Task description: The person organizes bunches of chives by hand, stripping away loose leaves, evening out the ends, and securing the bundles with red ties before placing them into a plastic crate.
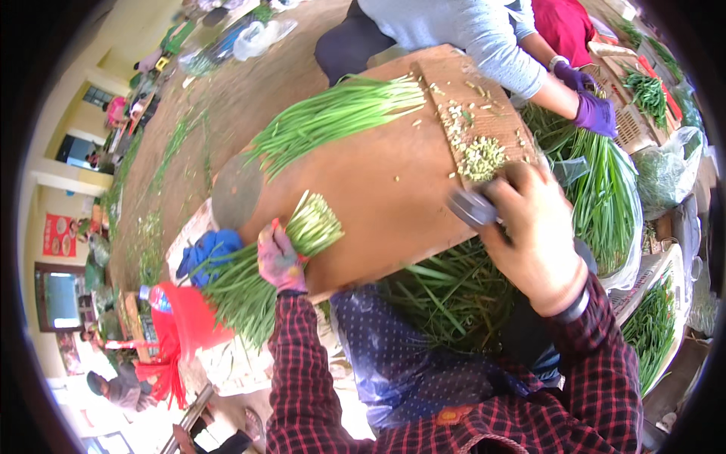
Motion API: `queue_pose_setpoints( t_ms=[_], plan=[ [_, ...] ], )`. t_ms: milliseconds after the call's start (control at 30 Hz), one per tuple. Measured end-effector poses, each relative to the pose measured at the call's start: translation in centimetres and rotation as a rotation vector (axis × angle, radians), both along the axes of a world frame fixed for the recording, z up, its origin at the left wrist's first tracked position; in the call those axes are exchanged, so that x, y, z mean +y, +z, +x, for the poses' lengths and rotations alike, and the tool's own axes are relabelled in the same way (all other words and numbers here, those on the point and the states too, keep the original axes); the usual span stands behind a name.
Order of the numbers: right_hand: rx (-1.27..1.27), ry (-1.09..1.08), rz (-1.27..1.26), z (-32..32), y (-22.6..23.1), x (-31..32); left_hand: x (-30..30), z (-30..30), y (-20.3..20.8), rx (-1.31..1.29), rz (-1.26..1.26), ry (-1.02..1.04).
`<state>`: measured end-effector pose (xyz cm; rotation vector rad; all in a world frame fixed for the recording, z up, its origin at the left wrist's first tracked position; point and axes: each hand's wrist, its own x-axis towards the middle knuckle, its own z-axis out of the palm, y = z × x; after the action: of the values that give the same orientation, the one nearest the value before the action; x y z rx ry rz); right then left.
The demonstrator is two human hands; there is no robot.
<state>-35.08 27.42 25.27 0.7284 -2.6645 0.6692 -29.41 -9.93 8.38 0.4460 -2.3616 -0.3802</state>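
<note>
My left hand [278, 259], in a pink and purple glove, is closed around a bundle of garlic chives [314, 227]. Their pale, evenly cut ends lie over the near left edge of a brown board [370, 174], and the green leaves hang down toward the left. My bare right hand [533, 231] is above the board's right end, fingers curled on a dark oblong thing [475, 208] smeared by motion; its kind does not show. Just beyond it is a heap of pale cut stem ends [482, 157]. A second bunch of chives [340, 113] rests across the board's far side.
Facing me on the far right, a person with purple gloves [594, 110] handles chives. At right stand a bag of long chives [605, 197] and a white crate [650, 325] of greens. Blue cloth [208, 253] and a red bag [189, 321] sit at left; loose leaves [446, 295] lie below the board.
</note>
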Motion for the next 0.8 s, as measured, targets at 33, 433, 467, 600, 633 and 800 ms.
queue_pose_setpoints(
  t_ms=[33, 433, 467, 600, 633, 800],
  plan=[
    [0.015, -0.024, 0.006, 1.8, 0.5, 1.0, -1.4, 0.3, -0.9, 0.018, 0.071, -0.051],
    [-1.266, 0.026, -1.393, 13.1, -7.4, 6.6, 1.6, -1.3, 6.7, -0.736, -0.368, -0.261],
    [-1.309, 0.089, -1.574, 13.3, -7.9, 6.7, 2.4, -2.9, 6.8, -0.825, -0.353, -0.219],
    [-1.377, 0.119, -2.087, 13.9, -10.5, 6.2, 2.6, -5.6, 6.2, -1.145, -0.314, -0.115],
    [-1.371, -0.038, -1.926, 14.0, -10.8, 6.6, 2.8, -5.5, 5.9, -1.151, -0.314, -0.148],
    [-1.021, -0.286, -1.228, 13.4, -14.4, 7.8, 9.7, -6.1, 8.8, -0.986, -0.331, -0.291]
  ],
)
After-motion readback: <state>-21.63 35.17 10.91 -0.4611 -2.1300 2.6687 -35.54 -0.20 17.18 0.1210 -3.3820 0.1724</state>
